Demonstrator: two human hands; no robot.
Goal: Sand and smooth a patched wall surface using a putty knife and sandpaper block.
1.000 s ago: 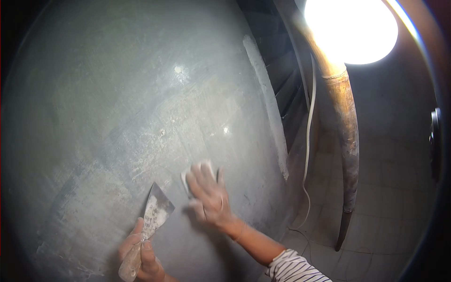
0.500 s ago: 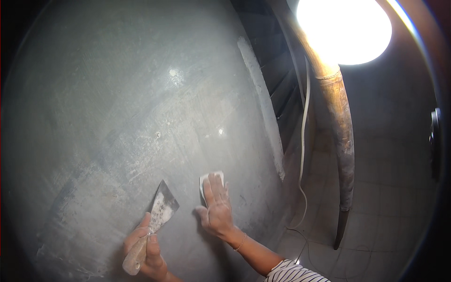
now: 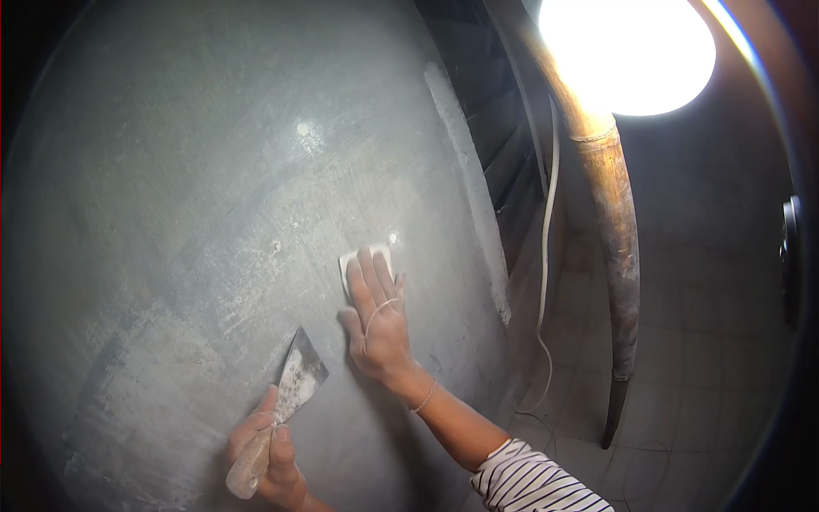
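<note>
Left of the bamboo pole [image 3: 621, 230], you worked at a grey wall [image 3: 188, 188] under a glaring lamp [image 3: 627, 55] at the pole's upper end. Your right hand [image 3: 380, 328] was spread over a pale pad [image 3: 349, 257], well to the left of the pole's middle, fingers outstretched and pressing the pad against the wall, thumb apart; whether any finger hooked its edge, you could not tell from this view. Farther left of the pole, and lower, your left hand [image 3: 277, 474] was wrapped around the handle of a putty knife [image 3: 295, 382], its smeared blade pointing up. A white cable [image 3: 546, 282] hung just left of the pole.

The step in hand appeared to be rubbing the wall with the pad, the knife held aside. Another stroke seemed to call for an even palm, the pad kept flat and the blade kept clear of your right forearm.
</note>
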